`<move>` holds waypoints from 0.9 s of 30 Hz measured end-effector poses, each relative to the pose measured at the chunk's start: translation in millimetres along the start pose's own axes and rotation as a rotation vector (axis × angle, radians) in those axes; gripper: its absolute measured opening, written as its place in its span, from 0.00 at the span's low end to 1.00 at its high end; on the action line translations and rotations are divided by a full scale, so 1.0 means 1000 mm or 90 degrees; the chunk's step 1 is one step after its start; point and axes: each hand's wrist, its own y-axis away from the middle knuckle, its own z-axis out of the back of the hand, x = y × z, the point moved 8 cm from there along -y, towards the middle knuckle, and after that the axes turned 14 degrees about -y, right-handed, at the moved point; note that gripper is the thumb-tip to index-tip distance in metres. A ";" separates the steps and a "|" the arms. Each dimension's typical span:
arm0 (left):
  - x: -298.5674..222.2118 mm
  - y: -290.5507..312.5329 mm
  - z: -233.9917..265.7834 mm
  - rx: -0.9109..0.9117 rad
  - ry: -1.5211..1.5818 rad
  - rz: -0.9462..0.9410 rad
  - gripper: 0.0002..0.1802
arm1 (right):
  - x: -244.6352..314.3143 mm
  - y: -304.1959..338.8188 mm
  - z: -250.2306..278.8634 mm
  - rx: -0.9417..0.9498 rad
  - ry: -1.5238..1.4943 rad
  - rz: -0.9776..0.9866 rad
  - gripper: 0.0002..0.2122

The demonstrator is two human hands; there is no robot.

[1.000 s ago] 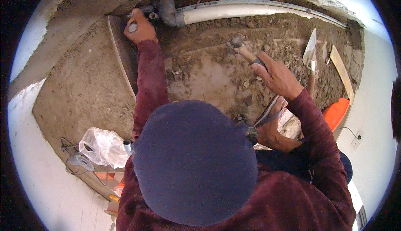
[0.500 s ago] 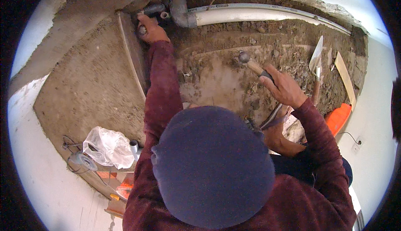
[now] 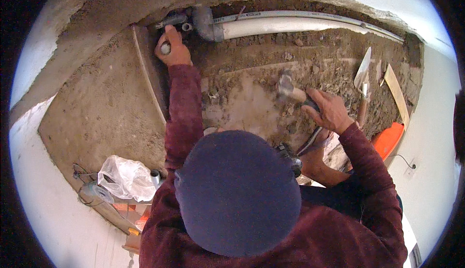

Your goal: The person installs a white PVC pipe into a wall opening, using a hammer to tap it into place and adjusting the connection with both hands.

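My right hand (image 3: 332, 112) is wrapped round the dark grip of a hammer (image 3: 296, 92), whose wooden shaft points left and up over the dug earth. Its metal head is a little smeared by motion. At the far left of the trench, my left hand (image 3: 175, 50) is closed round a thing with a round, pale end (image 3: 165, 48); the rest of it is hidden under the fingers. Just beyond these fingers lie a dark grey pipe fitting (image 3: 175, 20) and a small open pipe end (image 3: 187, 26). Right of them stands a grey elbow (image 3: 204, 23), joined to a long white pipe (image 3: 281, 26).
A thinner grey pipe (image 3: 310, 15) runs along the back wall. A trowel (image 3: 363, 71), a wooden strip (image 3: 397, 91) and an orange object (image 3: 389, 141) lie at right. A board edge (image 3: 145, 71) borders the trench at left. A plastic bag (image 3: 125, 178) and an angle grinder (image 3: 99, 190) lie lower left.
The hammer head has dropped toward me and turned in my right hand. My left hand has shifted slightly toward me in the picture, still closed round the thing with the pale end.
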 end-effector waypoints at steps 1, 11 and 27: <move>-0.020 0.016 0.002 -0.042 0.028 0.030 0.13 | -0.006 0.004 -0.004 -0.011 0.033 0.027 0.17; -0.151 0.226 -0.052 0.727 -0.020 -0.523 0.19 | -0.011 -0.011 -0.032 0.001 -0.444 -0.232 0.18; 0.075 -0.021 -0.006 0.164 -0.221 0.161 0.13 | 0.124 -0.105 -0.094 0.042 -0.998 -0.390 0.17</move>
